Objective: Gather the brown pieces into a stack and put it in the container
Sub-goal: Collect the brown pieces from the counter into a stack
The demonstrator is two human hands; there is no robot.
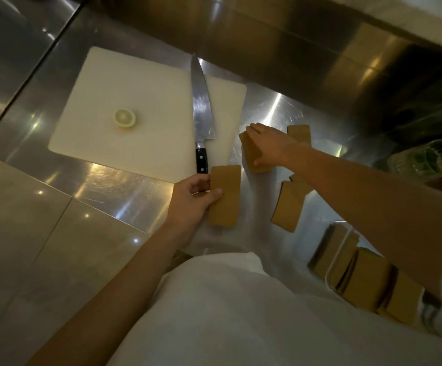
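Head view: the left hand (193, 199) pinches a brown piece (226, 207) by its left edge, thumb on top, just beside the cutting board (135, 88). The right hand (270, 146) grips a second piece (254, 161) on the steel counter (267, 107), fingers over its far end and thumb at its near end. Loose pieces (288, 207) lie nearby, apart from both hands. The container (329, 280) at lower right holds others. A knife (201, 107) and a lemon half (125, 118) lie on the board.

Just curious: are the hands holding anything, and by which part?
Left hand pinches a brown piece by its left edge, thumb on top; right hand covers a second brown piece, gripping its ends.
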